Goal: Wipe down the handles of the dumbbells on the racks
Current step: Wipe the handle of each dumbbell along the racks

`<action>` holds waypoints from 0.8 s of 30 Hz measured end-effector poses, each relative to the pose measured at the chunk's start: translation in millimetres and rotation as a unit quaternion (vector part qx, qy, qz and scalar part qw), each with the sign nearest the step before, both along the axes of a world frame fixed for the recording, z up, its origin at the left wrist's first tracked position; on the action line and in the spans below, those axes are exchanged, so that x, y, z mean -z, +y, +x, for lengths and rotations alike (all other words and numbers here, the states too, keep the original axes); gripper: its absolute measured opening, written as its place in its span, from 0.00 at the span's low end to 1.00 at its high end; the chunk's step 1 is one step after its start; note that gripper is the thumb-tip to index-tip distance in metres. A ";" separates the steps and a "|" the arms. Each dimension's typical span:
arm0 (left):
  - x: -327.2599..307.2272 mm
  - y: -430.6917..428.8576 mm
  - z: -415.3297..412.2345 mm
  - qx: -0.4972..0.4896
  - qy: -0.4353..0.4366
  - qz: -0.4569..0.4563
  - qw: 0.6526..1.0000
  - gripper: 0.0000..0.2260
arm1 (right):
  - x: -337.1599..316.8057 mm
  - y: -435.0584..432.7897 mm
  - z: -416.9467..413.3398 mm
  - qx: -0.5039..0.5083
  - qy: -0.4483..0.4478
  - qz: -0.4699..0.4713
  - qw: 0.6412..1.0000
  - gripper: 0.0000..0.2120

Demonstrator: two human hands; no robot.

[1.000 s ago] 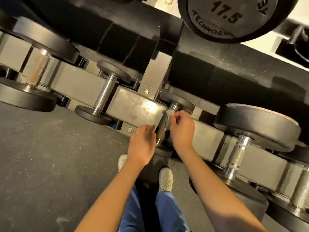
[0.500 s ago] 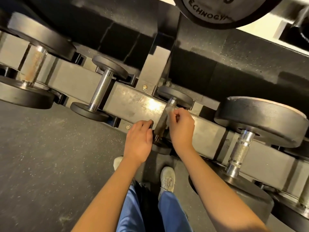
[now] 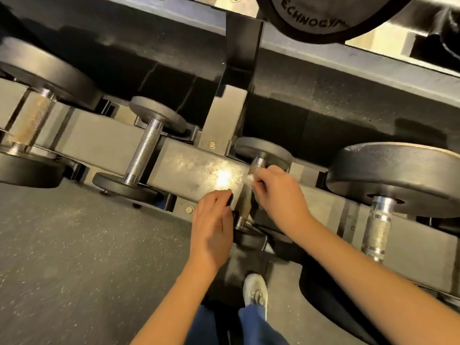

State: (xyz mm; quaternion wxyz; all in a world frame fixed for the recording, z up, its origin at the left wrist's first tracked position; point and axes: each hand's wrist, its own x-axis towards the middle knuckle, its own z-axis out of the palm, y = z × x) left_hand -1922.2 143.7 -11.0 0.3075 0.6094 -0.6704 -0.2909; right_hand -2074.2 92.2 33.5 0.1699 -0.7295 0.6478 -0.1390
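Your right hand [image 3: 281,195] is curled, its fingertips pinching a small white wipe [image 3: 249,178] against the upper part of the handle [image 3: 245,202] of the small dumbbell [image 3: 264,148]. That dumbbell sits in its cradle on the lower rail of the rack [image 3: 189,170], just right of the upright post [image 3: 224,113]. Its far head is up by the post and its near head is down beside your left thumb. Below the wipe the handle looks dull and brownish, with chrome at both collars.

Your left hand [image 3: 212,227] lies palm down just left of the handle, fingers bent over the rail's front edge. Its fingertips are in shadow, so I cannot tell if it grips anything. The 2 hands are close, not touching.

On the same rail, to the left, 1 second small dumbbell [image 3: 143,151] has a shiny knurled handle. Beyond it, at the frame edge, is a big dumbbell with a rusty handle [image 3: 32,120]. To the right is a large dumbbell [image 3: 398,175] with a knurled chrome handle, its near head partly behind your right forearm. On the upper tier sits a dumbbell head [image 3: 313,18] with raised lettering, cut off by the frame.

Below is the dark speckled floor [image 3: 62,245], with 1 white shoe [image 3: 255,292] and blue trouser legs [image 3: 258,324].
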 end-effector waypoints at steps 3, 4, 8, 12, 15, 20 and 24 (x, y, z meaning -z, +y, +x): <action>-4.0 0.8 -3.7 -0.005 0.020 0.005 1.000 0.21 | -6.6 -4.7 -8.3 -0.062 0.022 0.015 0.998 0.07; -4.2 -0.7 -5.2 -0.007 0.022 0.025 0.999 0.22 | -7.3 -6.1 -10.2 -0.074 0.038 0.020 0.996 0.08; -4.0 0.2 -5.4 -0.014 0.011 0.039 0.999 0.25 | -6.5 -3.5 -12.4 -0.103 0.044 -0.035 0.993 0.05; 2.8 -5.0 -1.2 -0.003 0.001 0.019 1.000 0.25 | 0.7 -3.0 -8.9 -0.107 0.023 -0.050 0.993 0.02; 10.6 -7.5 -0.9 -0.005 -0.018 0.032 0.999 0.19 | 2.5 -3.4 -7.3 -0.077 -0.009 -0.026 0.997 0.02; 2.5 -0.2 2.3 -0.096 0.049 0.125 0.986 0.20 | 2.6 9.7 4.2 -0.055 -0.023 0.000 0.998 0.02; -2.0 0.7 4.6 -0.116 0.073 0.143 0.980 0.21 | -5.6 5.2 -9.4 -0.004 0.012 -0.002 1.000 0.06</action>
